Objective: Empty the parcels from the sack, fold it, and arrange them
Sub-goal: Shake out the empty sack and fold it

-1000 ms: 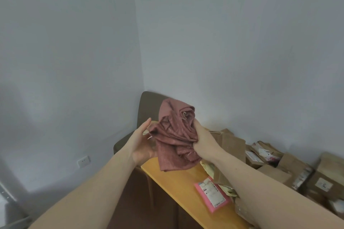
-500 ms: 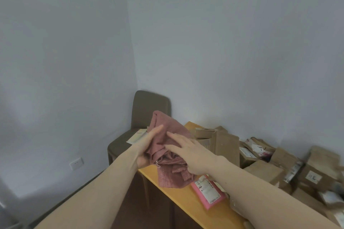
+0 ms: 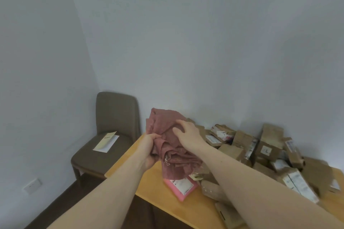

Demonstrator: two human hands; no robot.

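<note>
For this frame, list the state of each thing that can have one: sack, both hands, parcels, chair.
Sack: bunched, held above the table, not neatly folded.
Left hand: grips the sack's left side.
Right hand: fingers spread, pressing on the sack.
Brown parcels: out of the sack, in a loose heap on the table.
Pink parcel: flat, label up, partly under the sack.
Chair: unoccupied, an envelope on its seat.

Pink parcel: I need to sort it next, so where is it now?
In the head view the pink parcel lies on the wooden table near its left end, under the hanging sack, left of the brown parcels.
</note>
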